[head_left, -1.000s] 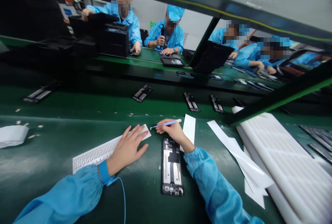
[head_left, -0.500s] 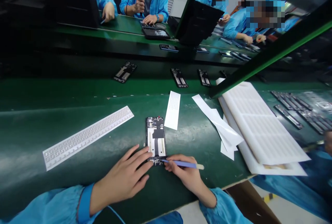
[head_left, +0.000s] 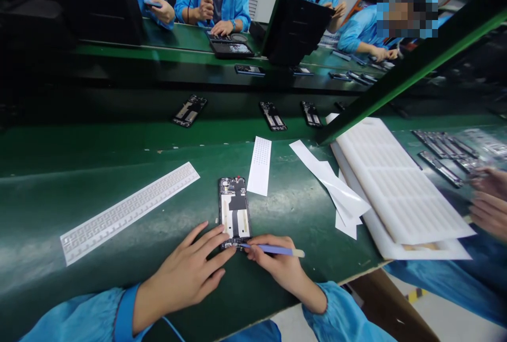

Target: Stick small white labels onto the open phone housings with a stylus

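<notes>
The left hand (head_left: 186, 273), fingers loosely spread and gripping nothing, rests its fingertips on the near end of an opened phone (head_left: 233, 210), which lies on a green bench (head_left: 119, 178). The right hand (head_left: 281, 267) pinches purple tweezers (head_left: 275, 249) (pale-ended), tip at that end. Beyond lie more opened phones (head_left: 273, 116); farthest, blue-clad co-workers (head_left: 235, 1).

An opened, black-framed phone (head_left: 236, 204) lies flat, innards bare, purple tweezers (head_left: 277, 250) pointing at its near end
</notes>
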A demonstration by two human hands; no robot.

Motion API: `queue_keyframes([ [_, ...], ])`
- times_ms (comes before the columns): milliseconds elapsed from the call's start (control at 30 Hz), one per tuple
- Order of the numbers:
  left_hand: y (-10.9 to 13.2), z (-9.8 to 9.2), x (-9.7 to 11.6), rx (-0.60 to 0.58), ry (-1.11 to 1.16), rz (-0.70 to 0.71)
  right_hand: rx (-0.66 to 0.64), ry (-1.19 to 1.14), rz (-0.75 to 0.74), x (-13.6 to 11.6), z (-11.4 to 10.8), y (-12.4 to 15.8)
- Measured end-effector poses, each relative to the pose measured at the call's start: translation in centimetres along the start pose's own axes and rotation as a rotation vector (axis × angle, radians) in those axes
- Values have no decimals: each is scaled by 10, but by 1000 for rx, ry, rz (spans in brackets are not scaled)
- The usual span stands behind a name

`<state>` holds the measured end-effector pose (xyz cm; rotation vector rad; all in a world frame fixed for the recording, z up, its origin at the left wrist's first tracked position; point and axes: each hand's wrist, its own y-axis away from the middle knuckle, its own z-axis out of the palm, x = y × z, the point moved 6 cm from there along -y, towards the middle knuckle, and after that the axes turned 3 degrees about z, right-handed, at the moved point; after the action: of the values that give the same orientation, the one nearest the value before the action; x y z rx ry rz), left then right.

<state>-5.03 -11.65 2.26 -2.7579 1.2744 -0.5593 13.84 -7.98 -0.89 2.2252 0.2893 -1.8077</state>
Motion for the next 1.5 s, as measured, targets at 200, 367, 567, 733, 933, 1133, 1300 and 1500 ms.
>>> queue_keyframes([
  [200,-2,-3,0,49,12,-13,39,30,-2,0,-2,1],
  [367,-1,-4,1,66,-13,2,-16,9,-22,-6,2,2],
  [567,-3,-4,3,86,-65,23,-50,79,-39,-11,4,-2],
  [733,-2,-5,2,112,-83,10,-71,138,-80,-13,6,-3],
  [933,-8,-1,8,161,-98,-75,-1,69,-67,-14,-3,-3],
  [1133,-58,18,23,278,-328,-218,437,112,-201,-32,-89,-61],
  [1300,-66,15,-10,271,-423,-299,429,380,-288,-29,-123,-121],
  [1500,-138,-46,-94,331,-320,-430,476,335,-292,-10,-131,-136],
])
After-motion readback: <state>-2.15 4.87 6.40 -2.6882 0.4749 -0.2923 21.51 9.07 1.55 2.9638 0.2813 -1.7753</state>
